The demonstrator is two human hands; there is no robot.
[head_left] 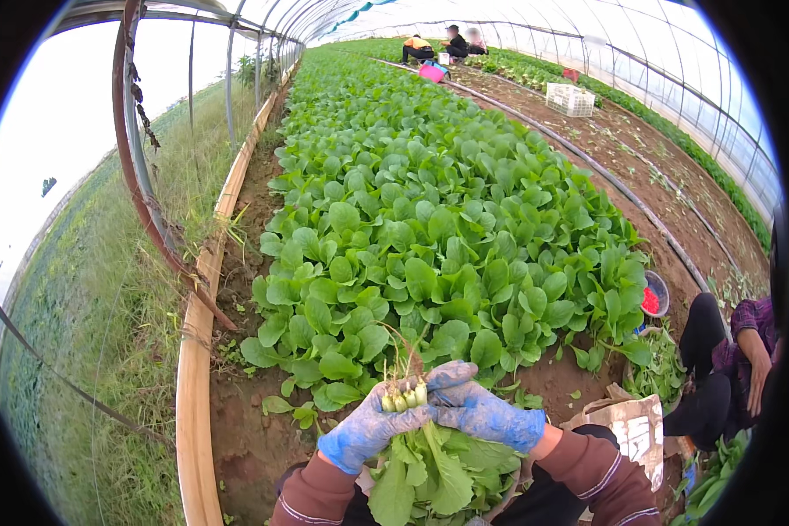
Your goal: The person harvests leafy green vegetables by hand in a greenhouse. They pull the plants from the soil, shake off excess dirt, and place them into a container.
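Observation:
A bunch of leafy greens (450,480) is held upside down between my gloved hands, its pale stem bases (404,398) and thin brown roots pointing up and away from me. My left hand (378,421), in a soiled blue glove, is closed around the stems. My right hand (483,411), gloved alike, presses against the bunch from the right, its fingers by the roots. The leaves hang towards my lap, over more greens in a container whose rim partly shows. Just beyond my hands grows a dense bed of leafy greens (421,276).
A wooden board (200,368) edges the bed at left, beside a rusty bent pipe (146,210). At right are a paper bag (631,427), a tub (657,292) and a seated person (749,342). Farther off are a white crate (569,100) and several people.

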